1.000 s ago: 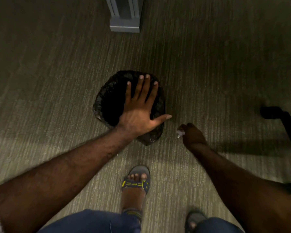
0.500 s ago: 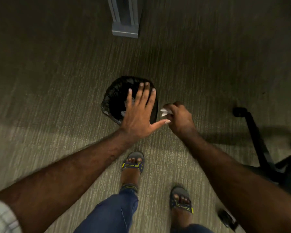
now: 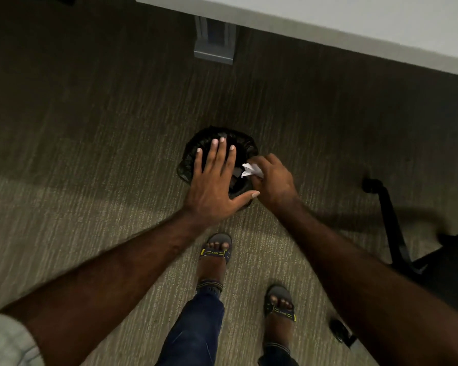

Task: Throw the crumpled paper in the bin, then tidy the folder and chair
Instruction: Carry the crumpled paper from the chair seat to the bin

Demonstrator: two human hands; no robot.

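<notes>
A small bin [image 3: 193, 154] lined with a black bag stands on the carpet in front of my feet. My left hand [image 3: 214, 183] hovers flat over the bin's mouth, fingers straight and spread, covering much of it. My right hand [image 3: 274, 180] grips the white crumpled paper [image 3: 251, 170] at the bin's right rim, just above the opening. The black chair [image 3: 397, 233] shows only its base legs and casters at the right. No folder is in view.
A white desk top [image 3: 354, 19] runs along the top right edge, with its grey leg [image 3: 214, 43] standing on the carpet beyond the bin. Open carpet lies to the left. My two sandalled feet are just below the bin.
My right hand has carried the paper left and forward, from beside the bin to over its right rim. The view has pulled back, bringing the desk edge and more of the chair into sight.
</notes>
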